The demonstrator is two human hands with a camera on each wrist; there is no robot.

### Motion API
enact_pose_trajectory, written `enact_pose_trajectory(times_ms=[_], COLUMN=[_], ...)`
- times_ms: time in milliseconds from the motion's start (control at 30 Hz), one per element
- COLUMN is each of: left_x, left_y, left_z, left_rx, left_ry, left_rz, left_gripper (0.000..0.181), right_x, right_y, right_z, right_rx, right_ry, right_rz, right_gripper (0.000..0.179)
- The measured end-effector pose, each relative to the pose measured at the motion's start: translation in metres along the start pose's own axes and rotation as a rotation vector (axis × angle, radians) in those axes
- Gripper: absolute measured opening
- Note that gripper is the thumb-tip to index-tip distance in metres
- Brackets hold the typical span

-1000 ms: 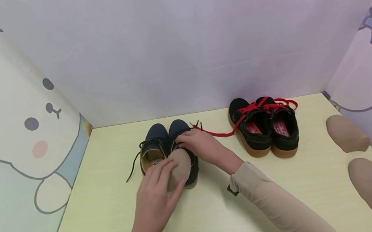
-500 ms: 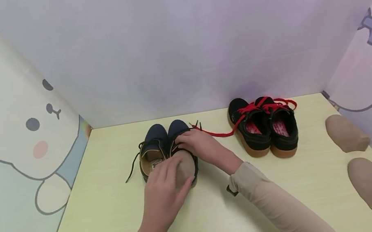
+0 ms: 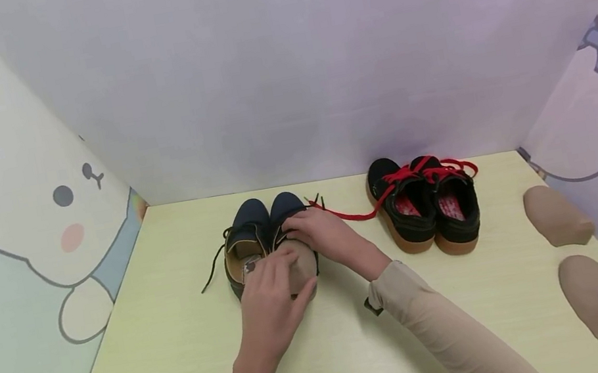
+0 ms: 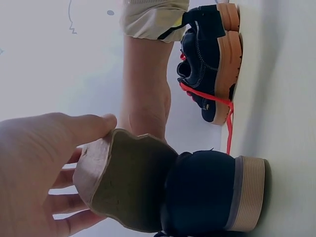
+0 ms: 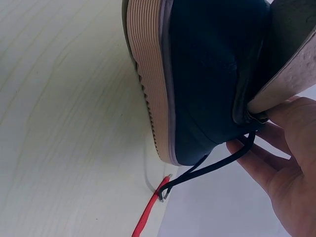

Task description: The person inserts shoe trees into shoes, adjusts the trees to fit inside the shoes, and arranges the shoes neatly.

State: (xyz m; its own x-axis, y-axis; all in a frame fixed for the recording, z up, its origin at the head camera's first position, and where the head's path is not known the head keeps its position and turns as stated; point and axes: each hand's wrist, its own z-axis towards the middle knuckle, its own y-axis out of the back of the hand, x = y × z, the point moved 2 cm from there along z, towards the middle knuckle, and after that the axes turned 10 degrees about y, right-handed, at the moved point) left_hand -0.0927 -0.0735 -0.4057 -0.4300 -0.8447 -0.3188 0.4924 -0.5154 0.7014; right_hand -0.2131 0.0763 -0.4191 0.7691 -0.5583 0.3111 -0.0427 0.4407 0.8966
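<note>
From the head view your left hand covers most of the tan insert that sits partly inside the right shoe of the navy pair, so only a sliver of the insert shows past your fingers. The left wrist view fills that gap: there your thumb lies along the insert's top edge and your fingers curl under it, gripping it while its far end is tucked into the shoe's heel opening. Your right hand rests on the shoe's upper in the head view, but whether it grips or only steadies cannot be told there. The right wrist view shows its fingers relaxed beside the shoe's collar, with the dark lace hanging loose in front of them and no clear pinch on anything. That view also shows the ribbed tan sole flat on the worktop, and a red lace tip nearby, cut off at the lower edge. The black pair with red laces stands to the right of the navy pair, near the far edge. Two more tan inserts lie at the right side of the worktop, one nearer than the other, seen only from the head.
</note>
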Motion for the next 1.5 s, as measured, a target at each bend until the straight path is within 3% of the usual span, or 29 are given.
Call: enact_pose_trajectory(times_ms=[300,733,1500], left_x=[-0.002,-0.001,0.009], left_y=[-0.004,-0.01,-0.023], left_z=[0.001,0.004,0.009], left_rx=[0.02,-0.004,0.013], left_ry=[0.018,0.025,0.047], left_rz=[0.043,0.055,-0.001], left_gripper=[0.054,0.054,0.057], right_x=[-0.001,-0.001,-0.004], right_y=[-0.002,-0.002,0.004], right_z=[-0.001,-0.001,-0.001], right_rx=[0.001,0.02,0.022], right_ry=[0.0,-0.007,0.028], right_rz=[-0.013,-0.011,0.037], right_gripper=[0.018,0.019,0.018])
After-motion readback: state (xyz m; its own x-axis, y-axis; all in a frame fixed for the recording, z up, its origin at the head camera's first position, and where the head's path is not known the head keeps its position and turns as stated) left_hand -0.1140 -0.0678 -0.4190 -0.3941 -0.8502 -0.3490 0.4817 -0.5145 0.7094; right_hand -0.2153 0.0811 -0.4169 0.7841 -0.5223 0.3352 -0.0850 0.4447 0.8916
